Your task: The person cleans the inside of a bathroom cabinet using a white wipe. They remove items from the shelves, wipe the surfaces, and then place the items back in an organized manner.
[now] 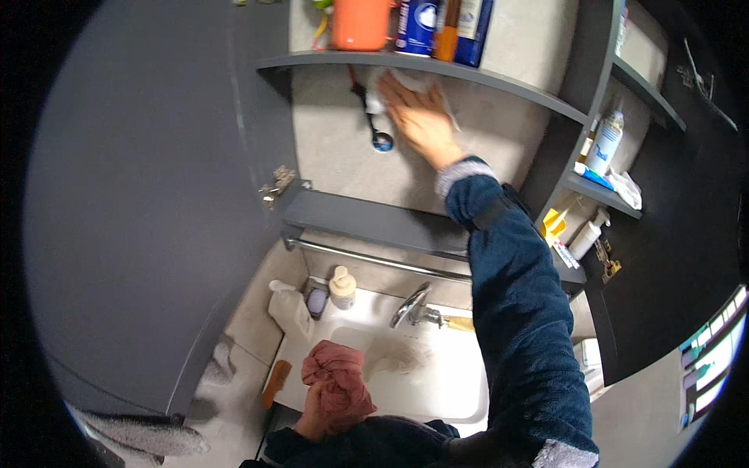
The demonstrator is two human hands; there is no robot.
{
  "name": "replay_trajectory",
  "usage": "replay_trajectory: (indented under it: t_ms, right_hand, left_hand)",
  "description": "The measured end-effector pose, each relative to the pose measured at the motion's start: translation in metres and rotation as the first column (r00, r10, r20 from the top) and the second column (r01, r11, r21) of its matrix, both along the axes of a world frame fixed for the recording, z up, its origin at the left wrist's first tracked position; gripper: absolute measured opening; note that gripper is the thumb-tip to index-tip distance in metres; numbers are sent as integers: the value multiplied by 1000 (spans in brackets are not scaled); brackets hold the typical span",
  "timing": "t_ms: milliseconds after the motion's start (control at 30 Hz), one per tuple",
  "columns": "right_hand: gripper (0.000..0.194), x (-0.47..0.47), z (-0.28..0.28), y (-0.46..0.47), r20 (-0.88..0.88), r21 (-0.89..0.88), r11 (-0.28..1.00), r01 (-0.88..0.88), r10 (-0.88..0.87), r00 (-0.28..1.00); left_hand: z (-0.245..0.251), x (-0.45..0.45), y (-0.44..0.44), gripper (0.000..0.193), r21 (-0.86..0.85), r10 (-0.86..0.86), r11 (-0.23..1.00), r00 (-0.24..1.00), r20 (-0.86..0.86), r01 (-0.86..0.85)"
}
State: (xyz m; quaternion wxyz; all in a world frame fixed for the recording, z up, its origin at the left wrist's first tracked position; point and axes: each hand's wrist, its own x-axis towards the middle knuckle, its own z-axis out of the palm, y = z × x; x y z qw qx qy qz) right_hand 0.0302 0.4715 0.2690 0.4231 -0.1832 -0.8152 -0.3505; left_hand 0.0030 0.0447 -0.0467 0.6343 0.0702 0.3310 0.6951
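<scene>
My right hand (422, 120) reaches up into a grey wall cabinet, its palm pressing a white cloth or wipe (450, 108) flat on the cabinet's tiled back, just under the upper shelf. Beside it, to the left, a black strap or cord with a round end (382, 141) hangs down the back. Low in the view, my left hand (313, 409) grips a bunched pink cloth (339, 374) over the near left part of the white washbasin (439, 392). Part of that hand is hidden by the cloth.
The upper shelf (515, 86) holds an orange container (360, 23) and blue packages. Open doors flank the cabinet; bottles and tubes fill the right shelves. Below run a lower shelf (374, 219) and a metal rail (380, 261). A pump bottle (343, 288), a white bottle (291, 310) and a chrome faucet (412, 304) stand at the basin.
</scene>
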Motion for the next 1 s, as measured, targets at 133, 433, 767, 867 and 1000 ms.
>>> replay_trajectory:
  t_ms: [133, 433, 767, 867, 1000]
  right_hand:
    - [47, -10, 15, 9, -99, 267, 937, -226, 260, 961]
    - [48, 48, -13, 14, -314, -99, 987, 127, -152, 937]
    - [42, 110, -46, 20, -668, -294, 932, 210, -358, 653]
    - [45, 109, -63, 24, -693, -111, 938, 327, -310, 651]
    - [57, 104, -114, 14, -611, -377, 903, 206, -410, 677]
  left_hand:
    - [2, -1, 20, 47, -52, -88, 995, 996, -1, 88]
    - [27, -5, 27, 40, -207, -196, 964, 970, -145, 164]
    - [17, -15, 2, 46, -87, -35, 996, 999, 9, 36]
    - [28, -9, 3, 44, -151, -55, 987, 997, 53, 63]
    - [40, -1, -1, 40, -193, -122, 972, 989, 81, 135]
